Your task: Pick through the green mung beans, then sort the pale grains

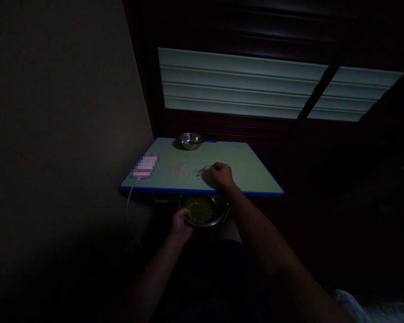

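Note:
My left hand (181, 223) grips the left rim of a metal bowl (218, 217) below the table's front edge, thumb over the rim. Small green beans (200, 209) lie in that bowl. Over the table, my right hand (222, 174) is closed, knuckles up. A pale, thin curved thing (206, 168) shows at its left side; whether it is a spoon or something else I cannot make out. A few dark grains (198, 174) are scattered just left of it. Farther left lies a thin spread of pale grains (179, 170), like rice.
A second metal bowl (190, 141) stands at the back of the light table (235, 154), which has a blue edge. A blurred pink phone-like thing (144, 166) lies at the left, its white cable (127, 204) hanging over the edge. A wall (87, 112) is on the left; dark slatted doors stand behind.

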Demonstrator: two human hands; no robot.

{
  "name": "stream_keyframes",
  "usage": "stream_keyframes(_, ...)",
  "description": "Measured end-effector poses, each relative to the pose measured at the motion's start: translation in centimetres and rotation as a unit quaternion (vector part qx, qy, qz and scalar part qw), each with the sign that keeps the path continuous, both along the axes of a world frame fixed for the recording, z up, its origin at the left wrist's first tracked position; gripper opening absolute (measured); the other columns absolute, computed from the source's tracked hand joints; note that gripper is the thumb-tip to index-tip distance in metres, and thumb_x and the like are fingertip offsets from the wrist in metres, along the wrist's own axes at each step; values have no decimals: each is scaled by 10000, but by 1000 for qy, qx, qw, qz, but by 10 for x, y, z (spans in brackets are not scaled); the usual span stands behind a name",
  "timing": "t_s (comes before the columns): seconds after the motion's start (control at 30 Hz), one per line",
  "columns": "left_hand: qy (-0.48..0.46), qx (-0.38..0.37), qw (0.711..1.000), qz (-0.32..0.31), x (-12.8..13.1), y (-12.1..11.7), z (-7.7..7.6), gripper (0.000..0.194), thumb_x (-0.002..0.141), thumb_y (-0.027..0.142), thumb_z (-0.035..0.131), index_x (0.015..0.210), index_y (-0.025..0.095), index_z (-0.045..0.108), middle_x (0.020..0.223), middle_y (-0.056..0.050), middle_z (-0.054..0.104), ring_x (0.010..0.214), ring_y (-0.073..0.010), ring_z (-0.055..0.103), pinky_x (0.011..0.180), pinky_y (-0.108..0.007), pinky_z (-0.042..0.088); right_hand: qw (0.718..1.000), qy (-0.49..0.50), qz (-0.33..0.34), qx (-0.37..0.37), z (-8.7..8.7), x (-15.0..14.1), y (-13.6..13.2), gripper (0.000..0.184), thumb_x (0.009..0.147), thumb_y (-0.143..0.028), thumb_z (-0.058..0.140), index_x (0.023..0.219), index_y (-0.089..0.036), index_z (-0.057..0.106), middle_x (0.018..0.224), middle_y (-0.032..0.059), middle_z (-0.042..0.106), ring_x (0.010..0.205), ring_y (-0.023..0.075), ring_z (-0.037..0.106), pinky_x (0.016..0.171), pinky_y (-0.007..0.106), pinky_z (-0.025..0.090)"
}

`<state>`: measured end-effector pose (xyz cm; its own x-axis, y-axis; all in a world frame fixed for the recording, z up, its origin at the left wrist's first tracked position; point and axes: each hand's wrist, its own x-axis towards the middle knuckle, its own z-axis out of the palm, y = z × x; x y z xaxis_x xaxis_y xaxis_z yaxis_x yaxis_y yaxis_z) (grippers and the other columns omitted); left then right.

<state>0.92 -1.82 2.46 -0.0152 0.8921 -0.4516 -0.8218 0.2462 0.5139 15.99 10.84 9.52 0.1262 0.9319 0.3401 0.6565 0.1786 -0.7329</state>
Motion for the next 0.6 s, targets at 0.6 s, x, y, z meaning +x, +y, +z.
stream_keyframes(0.6, 2, -5, 1000, 3, 0, -3, 5, 407, 625, 93, 530, 993, 89, 702, 793, -108, 742, 762, -250, 704, 736, -380, 570, 988, -84, 110, 70, -3, -1, 2, 190, 743, -199, 552, 845, -180, 712, 867, 57, 704, 794, 168, 599, 761, 277, 441)
